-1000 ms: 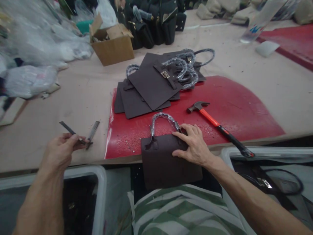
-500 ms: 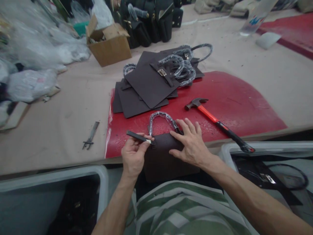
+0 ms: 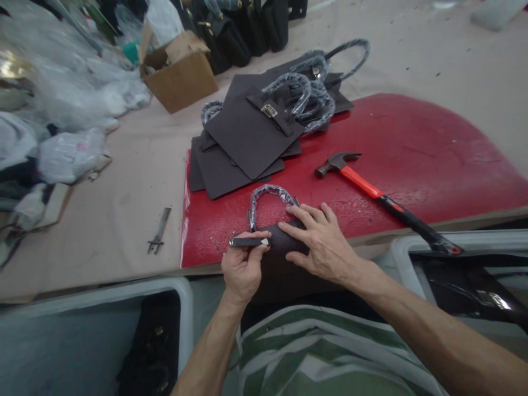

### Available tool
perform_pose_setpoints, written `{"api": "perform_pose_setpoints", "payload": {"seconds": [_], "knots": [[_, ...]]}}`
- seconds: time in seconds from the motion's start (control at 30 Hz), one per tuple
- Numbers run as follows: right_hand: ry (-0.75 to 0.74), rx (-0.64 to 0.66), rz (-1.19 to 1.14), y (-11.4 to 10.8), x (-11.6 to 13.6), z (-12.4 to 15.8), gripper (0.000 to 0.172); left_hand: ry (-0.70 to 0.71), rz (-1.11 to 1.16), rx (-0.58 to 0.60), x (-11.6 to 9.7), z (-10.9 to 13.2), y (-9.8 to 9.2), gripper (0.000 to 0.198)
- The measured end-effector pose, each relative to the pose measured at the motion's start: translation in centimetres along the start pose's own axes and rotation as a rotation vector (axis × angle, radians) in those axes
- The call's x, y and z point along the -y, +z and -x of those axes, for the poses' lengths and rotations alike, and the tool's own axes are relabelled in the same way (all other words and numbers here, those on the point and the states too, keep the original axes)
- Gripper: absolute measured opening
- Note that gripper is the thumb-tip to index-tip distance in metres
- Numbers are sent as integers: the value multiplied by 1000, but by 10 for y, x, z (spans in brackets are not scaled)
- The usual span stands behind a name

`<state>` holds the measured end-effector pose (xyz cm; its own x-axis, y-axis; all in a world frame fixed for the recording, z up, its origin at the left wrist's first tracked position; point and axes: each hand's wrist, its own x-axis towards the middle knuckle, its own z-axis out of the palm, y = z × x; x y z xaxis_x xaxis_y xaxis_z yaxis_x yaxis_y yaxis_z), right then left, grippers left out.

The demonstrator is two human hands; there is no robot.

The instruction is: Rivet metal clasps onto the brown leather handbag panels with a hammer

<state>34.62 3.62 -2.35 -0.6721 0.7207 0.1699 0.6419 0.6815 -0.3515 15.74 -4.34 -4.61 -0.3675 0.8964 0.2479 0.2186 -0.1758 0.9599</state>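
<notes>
My left hand (image 3: 242,272) pinches a short dark strap (image 3: 247,242) between thumb and fingers. The strap has a shiny metal end on the left and a pale tip on the right. Beneath it lies a dark brown bag panel (image 3: 282,242) at the table's front edge, its lower part hanging over in shadow. A plastic-wrapped handle (image 3: 270,190) arches up from the panel's top onto the red mat. With fingers spread, my right hand (image 3: 322,242) presses on the panel's right side, fingertips close to the handle's right end.
A claw hammer (image 3: 365,188) lies on the red mat (image 3: 421,143), its grip overhanding the edge. Behind is a pile of brown panels (image 3: 251,137). A dark forked tool (image 3: 159,231) lies left, near a cardboard box (image 3: 181,80). Bins (image 3: 185,319) stand below the table.
My left hand has moved right and turned the strap from slanting to nearly level, showing its metal end. My right hand stays on the panel. The view has shifted slightly.
</notes>
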Motion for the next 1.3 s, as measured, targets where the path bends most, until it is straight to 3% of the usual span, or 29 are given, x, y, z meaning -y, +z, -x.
{"api": "perform_pose_setpoints", "payload": {"seconds": [0.23, 0.37, 0.47, 0.97, 1.3], "knots": [[11, -15, 4, -1, 3, -1, 62, 32, -103, 27, 4, 2, -2, 15], [7, -26, 1, -2, 2, 0, 62, 134, -209, 69, 3, 1, -2, 15], [4, -29, 1, -2, 2, 0, 63, 204, -251, 63, 2, -1, 0, 16], [-3, -15, -7, -2, 0, 0, 66, 296, -331, 79, 5, -2, 1, 15], [-9, -31, -17, -2, -1, 0, 63, 471, -477, 85, 2, -9, 9, 13]]}}
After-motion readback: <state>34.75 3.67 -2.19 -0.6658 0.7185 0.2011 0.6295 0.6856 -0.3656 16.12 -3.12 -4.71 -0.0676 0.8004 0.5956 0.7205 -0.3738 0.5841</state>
